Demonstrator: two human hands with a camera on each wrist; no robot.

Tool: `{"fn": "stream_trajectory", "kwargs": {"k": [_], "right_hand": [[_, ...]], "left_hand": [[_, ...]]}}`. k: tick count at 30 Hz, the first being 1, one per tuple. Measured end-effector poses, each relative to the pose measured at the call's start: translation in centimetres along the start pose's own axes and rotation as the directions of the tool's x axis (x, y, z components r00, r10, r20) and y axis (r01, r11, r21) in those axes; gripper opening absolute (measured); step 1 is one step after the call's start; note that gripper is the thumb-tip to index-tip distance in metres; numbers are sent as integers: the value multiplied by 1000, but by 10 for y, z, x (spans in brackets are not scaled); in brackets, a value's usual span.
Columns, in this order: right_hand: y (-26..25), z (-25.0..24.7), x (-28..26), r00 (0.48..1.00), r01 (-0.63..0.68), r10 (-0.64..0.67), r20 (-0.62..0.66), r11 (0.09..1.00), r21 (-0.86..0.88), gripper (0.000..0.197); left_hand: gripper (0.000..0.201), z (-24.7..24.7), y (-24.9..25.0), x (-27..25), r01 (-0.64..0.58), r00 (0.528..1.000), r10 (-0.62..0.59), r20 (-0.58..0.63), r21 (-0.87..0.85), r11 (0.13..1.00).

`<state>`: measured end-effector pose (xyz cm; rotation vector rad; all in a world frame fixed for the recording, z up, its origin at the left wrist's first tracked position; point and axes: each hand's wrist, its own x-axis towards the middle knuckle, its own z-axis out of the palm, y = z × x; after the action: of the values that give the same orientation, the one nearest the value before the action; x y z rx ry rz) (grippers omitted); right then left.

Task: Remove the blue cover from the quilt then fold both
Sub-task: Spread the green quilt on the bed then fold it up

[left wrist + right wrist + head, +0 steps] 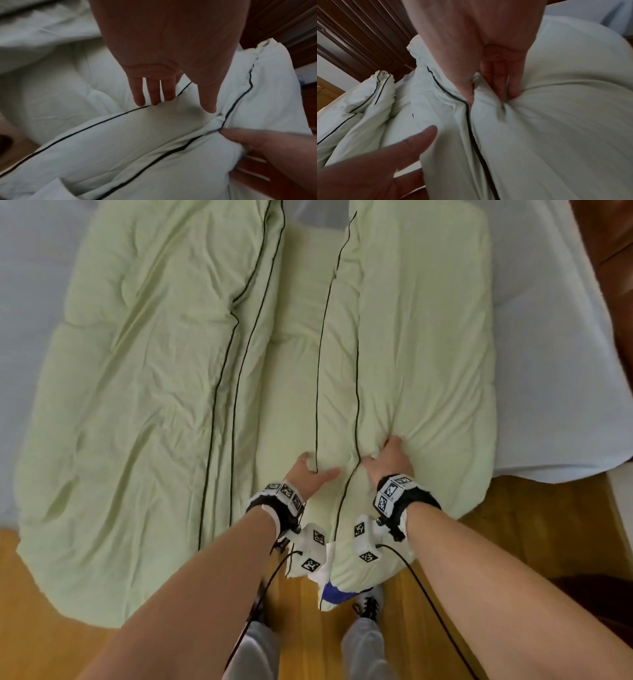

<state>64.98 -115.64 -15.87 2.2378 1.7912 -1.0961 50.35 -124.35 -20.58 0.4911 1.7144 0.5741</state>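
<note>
The pale green quilt with dark piping lies lengthwise on the bed, its two long sides folded in toward the middle. My left hand rests at the near end on the right flap's piped edge, fingers straight and thumb spread. My right hand is just beside it and pinches a bunch of the quilt between thumb and fingers, right next to the piping. A small blue and white piece of cloth shows under the quilt's near end, which hangs over the bed's edge.
A pale blue sheet covers the bed around the quilt. The wooden floor lies in front, with my feet close to the bed. Dark brown furniture stands at the far right.
</note>
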Motion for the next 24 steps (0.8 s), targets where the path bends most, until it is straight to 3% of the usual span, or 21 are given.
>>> {"fn": "stream_trajectory", "kwargs": {"k": [2,4,8,11,14,17,19,24], "right_hand": [[-3,4,3,992,127,-127,17,991,-52,32],[-13,0,-3,968,236,-235,88,972,-1,36],[-62,-8,-40,905,336,-369,213,926,172,48],[-94,10,-66,860,396,-432,273,901,176,49],[-100,47,-61,869,388,-353,345,921,-36,42],[-88,77,-43,856,330,-256,450,939,-93,48],[-74,89,-39,865,296,-234,444,952,-74,62],[-76,102,-82,913,231,-162,374,961,-149,90]], "left_hand": [[54,-4,1,8,-76,997,74,18,103,992],[22,-18,9,2,-113,993,111,35,88,990],[5,-78,20,-38,-121,992,123,10,-94,988],[13,-111,4,-59,-71,997,68,-27,-164,984],[46,-113,-14,-51,6,999,-8,-40,-45,999],[47,-102,-36,-38,31,998,-29,-51,34,999],[59,-104,-59,-50,39,996,-40,-79,-11,999],[46,-142,-118,-113,164,944,-163,-287,-22,986]]}}
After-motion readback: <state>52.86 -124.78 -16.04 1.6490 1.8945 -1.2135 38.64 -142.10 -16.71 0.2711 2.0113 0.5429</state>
